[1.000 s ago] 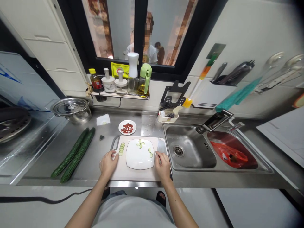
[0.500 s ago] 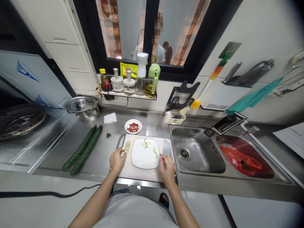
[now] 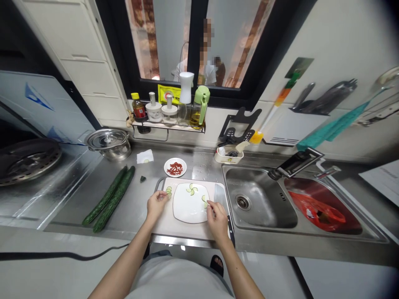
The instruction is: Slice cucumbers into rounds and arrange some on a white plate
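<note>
A white square plate [image 3: 190, 211] lies on a pale cutting board [image 3: 163, 227]. On its upper part, thin cucumber slices [image 3: 191, 189] form a small pinwheel. At the plate's right edge, my right hand [image 3: 217, 218] has its fingers drawn together, the tips at a curved cucumber slice [image 3: 204, 199]. Left of the plate, my left hand [image 3: 156, 205] pinches at a short row of cucumber slices [image 3: 168, 189] on the board, partly covering them. A knife [image 3: 220, 194] lies along the board's right side, its blade partly under or behind the plate side and my hand.
Two whole cucumbers [image 3: 114, 199] lie to the left, near a cucumber end [image 3: 142, 179]. Behind the board stands a dish of red bits [image 3: 175, 167]. A lidded pot [image 3: 109, 143] is at back left, the double sink [image 3: 260, 199] at right, a condiment rack [image 3: 168, 124] above.
My left hand has moved up and slightly right over the row of slices. My right hand's fingertips have shifted left, from the plate's edge onto the slice there.
</note>
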{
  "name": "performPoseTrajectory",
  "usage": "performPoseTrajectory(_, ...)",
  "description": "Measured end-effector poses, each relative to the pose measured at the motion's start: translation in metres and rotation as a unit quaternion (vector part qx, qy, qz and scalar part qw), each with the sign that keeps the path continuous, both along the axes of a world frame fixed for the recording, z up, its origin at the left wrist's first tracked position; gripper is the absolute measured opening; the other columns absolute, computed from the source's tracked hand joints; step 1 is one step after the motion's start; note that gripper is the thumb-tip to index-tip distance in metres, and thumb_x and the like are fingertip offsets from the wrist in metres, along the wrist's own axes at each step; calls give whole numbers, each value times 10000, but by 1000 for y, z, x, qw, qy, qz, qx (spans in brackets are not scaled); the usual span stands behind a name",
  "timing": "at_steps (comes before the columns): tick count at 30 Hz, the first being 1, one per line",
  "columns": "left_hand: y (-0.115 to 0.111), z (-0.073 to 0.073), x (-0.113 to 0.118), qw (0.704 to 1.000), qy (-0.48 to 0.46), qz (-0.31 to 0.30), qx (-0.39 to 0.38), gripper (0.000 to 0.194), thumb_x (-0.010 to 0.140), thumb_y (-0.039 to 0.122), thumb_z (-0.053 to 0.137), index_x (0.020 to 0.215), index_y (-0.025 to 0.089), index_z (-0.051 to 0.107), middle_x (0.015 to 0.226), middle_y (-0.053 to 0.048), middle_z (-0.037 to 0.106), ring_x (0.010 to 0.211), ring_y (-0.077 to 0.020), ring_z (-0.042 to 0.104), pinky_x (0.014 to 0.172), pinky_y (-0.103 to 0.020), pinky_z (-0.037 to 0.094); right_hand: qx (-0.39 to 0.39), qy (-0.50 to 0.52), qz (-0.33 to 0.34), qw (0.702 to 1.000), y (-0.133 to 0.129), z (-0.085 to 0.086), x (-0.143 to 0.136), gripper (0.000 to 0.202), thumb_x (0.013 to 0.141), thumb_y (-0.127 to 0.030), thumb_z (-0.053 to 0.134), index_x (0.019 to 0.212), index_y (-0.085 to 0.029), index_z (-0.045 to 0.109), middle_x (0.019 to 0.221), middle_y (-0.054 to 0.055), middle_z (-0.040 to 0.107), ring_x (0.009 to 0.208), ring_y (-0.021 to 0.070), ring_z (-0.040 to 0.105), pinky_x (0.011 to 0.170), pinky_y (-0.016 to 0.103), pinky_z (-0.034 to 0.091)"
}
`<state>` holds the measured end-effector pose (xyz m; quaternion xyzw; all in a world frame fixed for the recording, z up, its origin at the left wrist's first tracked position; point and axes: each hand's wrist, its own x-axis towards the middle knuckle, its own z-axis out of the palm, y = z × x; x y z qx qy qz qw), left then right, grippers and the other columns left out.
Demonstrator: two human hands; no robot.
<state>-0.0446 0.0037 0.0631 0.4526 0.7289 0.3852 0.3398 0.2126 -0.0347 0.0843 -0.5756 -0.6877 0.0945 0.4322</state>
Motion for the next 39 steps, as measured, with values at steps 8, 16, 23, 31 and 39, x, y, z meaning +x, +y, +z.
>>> performPoseTrajectory(8,7,80,19,968,-233,-31,86,290,587,381,746,733,152,642,680,-23,661,640,-135,599,570,-217,437,-28,90,43,995,24,47,-27,222,888,-267,463,973,-192,655,820,50,623,738,164,556,673,293,455)
performPoseTrajectory(16,2,106,31,953,-278,-64,101,260,590,323,769,735,144,647,702,-30,668,654,-137,604,597,-222,456,-55,132,122,982,48,94,-48,185,856,-309,533,944,-220,669,907,48,640,815,161,584,674,275,468)
performPoseTrajectory(23,2,105,36,950,-289,-73,93,245,590,316,773,727,149,657,693,-22,656,654,-128,592,603,-218,455,-76,117,186,973,56,86,-61,143,843,-310,572,915,-231,666,961,50,641,927,180,576,726,295,467)
performPoseTrajectory(31,1,96,41,942,-318,-71,80,320,606,340,779,832,157,644,783,-17,655,711,-108,588,626,-184,440,-107,156,208,960,61,81,-62,144,848,-314,551,775,-214,624,884,32,632,900,166,571,722,279,451)
performPoseTrajectory(39,-10,94,53,737,-641,-113,-185,408,836,565,501,969,183,556,709,-8,614,477,-77,520,431,-174,345,-102,178,195,959,62,90,-64,137,832,-306,558,761,-213,629,869,25,637,884,163,573,772,300,445)
